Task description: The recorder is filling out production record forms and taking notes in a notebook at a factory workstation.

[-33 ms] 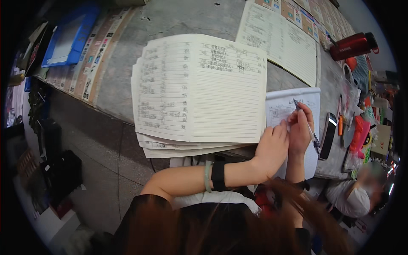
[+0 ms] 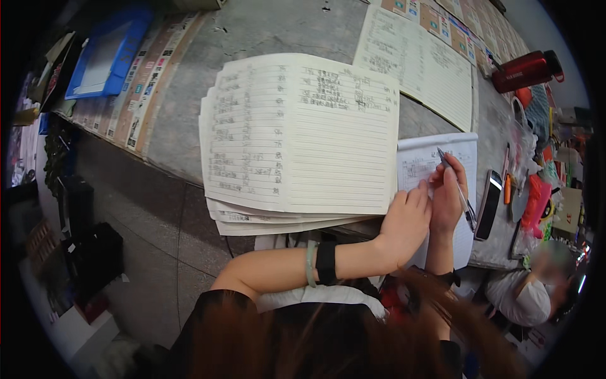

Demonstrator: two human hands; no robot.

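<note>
The right hand (image 2: 449,192) pinches a pen (image 2: 456,188) in its grip, fingers closed round the barrel, the tip lying over a small white notepad (image 2: 424,165) whose upper part carries handwriting. The left hand (image 2: 404,221) rests flat at the notepad's left edge, fingers together and nothing held in them — its knuckles touch the right hand. On the left wrist sit a pale green bangle (image 2: 310,263) and a black band (image 2: 326,263).

Left of the notepad, and overlapping its edge, lies a large open ruled ledger (image 2: 303,136) with several loose pages fanned beneath it; written columns fill its left page and only the top of its right. Beyond the notepad, further up the grey bench (image 2: 271,31), a second ruled ledger (image 2: 420,60) lies open. Just right of the notepad is a black phone (image 2: 488,203), with an orange marker (image 2: 507,188) beside it. A red bottle (image 2: 525,71) lies on its side well above and right of the notepad — a blue tray (image 2: 104,54) sits far to its left, at the bench's edge.
</note>
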